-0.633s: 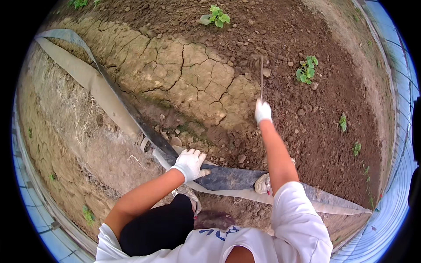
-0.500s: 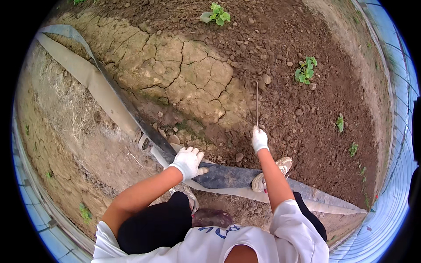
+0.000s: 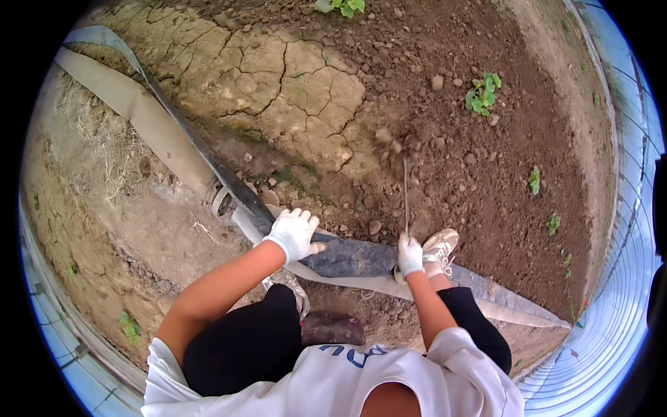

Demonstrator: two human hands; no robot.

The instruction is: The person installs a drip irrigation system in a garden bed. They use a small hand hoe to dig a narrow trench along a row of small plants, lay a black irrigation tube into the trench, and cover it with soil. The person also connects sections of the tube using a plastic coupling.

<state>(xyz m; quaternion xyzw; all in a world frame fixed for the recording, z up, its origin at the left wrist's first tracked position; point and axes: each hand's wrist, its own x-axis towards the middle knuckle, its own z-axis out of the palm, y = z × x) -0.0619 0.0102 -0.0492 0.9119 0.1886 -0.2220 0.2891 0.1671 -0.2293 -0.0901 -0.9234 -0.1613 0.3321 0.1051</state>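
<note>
My right hand (image 3: 410,254), in a white glove, is closed round the near end of a thin rod-like tool (image 3: 406,191). Its far end meets loose brown soil (image 3: 417,177), where blurred clods hide the tip. My left hand (image 3: 294,235), also gloved, is curled over a wide flat hose (image 3: 358,258), dark on one face and tan on the other, with the thumb lying along it. Just beyond the tool's tip, to the left, lies a crust of pale cracked soil (image 3: 306,97).
A leafy seedling (image 3: 483,94) grows to the right of the tool, another seedling (image 3: 340,7) at the far edge. Small weeds (image 3: 533,181) dot the right side. My right shoe (image 3: 439,251) stands beside my right hand. Blue-white plastic sheeting (image 3: 625,292) bounds the plot on the right.
My right hand has drawn the tool nearer to me, dragging clods of soil that blur at its tip. My left hand stays on the hose. The view has shifted slightly.
</note>
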